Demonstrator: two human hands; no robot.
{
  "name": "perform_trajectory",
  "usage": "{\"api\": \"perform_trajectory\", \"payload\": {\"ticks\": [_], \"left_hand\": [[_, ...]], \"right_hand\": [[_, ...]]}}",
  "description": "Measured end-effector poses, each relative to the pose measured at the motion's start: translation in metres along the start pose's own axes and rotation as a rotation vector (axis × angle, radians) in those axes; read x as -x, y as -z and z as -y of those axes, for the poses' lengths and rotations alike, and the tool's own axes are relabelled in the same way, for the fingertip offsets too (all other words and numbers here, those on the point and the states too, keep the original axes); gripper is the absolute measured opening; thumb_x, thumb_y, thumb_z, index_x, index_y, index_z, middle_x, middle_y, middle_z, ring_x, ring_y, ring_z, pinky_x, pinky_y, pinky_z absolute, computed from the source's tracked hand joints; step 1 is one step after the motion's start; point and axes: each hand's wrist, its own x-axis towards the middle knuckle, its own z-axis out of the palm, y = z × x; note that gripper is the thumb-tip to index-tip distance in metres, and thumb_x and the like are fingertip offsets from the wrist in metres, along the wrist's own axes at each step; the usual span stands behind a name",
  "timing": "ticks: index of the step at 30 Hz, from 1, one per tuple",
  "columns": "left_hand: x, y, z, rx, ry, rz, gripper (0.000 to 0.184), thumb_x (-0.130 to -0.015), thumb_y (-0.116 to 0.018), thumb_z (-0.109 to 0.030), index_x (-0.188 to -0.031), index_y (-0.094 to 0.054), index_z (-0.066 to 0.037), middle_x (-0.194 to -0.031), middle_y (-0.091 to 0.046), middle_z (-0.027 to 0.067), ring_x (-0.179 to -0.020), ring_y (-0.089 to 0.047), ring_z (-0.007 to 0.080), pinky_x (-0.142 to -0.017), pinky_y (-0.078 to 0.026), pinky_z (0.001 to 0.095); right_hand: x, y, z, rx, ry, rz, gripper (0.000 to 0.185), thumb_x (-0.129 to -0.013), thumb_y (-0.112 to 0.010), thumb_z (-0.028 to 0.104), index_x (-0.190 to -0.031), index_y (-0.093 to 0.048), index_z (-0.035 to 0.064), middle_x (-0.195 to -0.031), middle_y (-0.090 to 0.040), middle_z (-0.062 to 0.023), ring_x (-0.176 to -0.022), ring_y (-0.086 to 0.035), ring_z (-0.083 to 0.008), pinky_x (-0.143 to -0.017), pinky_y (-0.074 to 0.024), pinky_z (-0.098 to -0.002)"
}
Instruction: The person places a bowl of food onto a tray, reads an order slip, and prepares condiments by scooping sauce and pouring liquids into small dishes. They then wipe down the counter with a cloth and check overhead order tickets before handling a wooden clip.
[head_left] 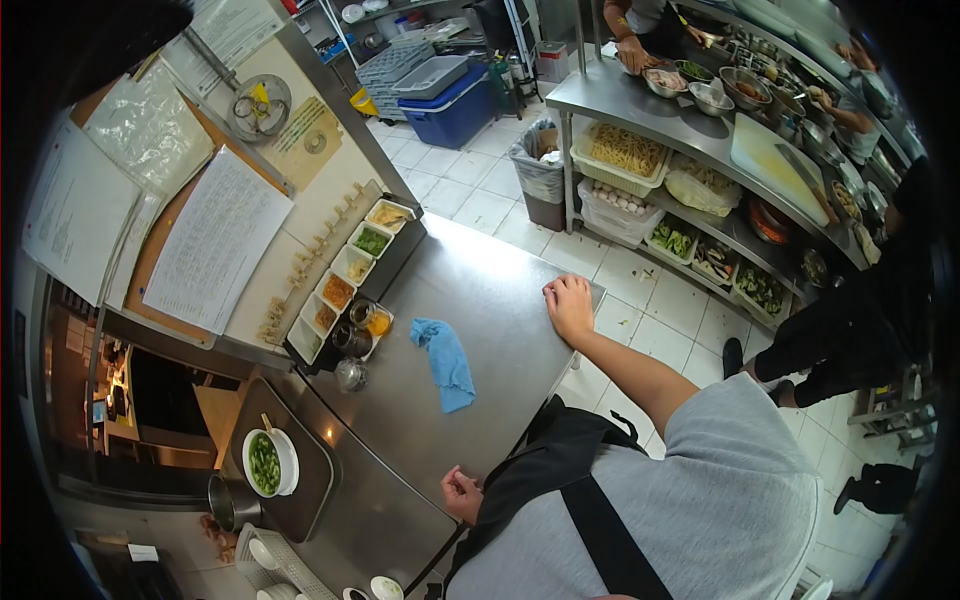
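My right hand (569,301) lies flat on the far right corner of the steel table (500,300), holding nothing. Near the table's front edge, against the black apron, is my left hand (461,494); its fingers are curled in and nothing shows in them. A crumpled blue cloth (443,365) lies on the table between the two hands, touching neither. Beyond it stand a row of small food tubs (352,264) and jars of dark and orange contents (371,318).
A brown tray (319,456) holds a white bowl of greens (270,464). Papers (217,240) hang on the left wall. Across the tiled floor, a co-worker's hand (632,54) is near bowls on a steel counter (690,125). A bin (541,170) stands beside it.
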Motion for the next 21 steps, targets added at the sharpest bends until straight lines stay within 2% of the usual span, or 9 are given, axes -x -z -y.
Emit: {"api": "perform_trajectory", "payload": {"ticks": [21], "left_hand": [[-0.001,0.0,0.011,-0.012,-0.041,-0.028,0.011,-0.094,-0.056,-0.007,-0.099,-0.064,-0.002,-0.064,-0.055,0.001,-0.052,-0.055,0.0074,-0.045,-0.04,0.0206]], "right_hand": [[0.001,-0.002,-0.002,-0.009,0.012,-0.023,0.013,-0.088,-0.06,0.02,-0.089,-0.065,0.008,-0.101,-0.058,-0.0107,-0.104,-0.052,-0.0314,-0.105,-0.0333,-0.0479]]}}
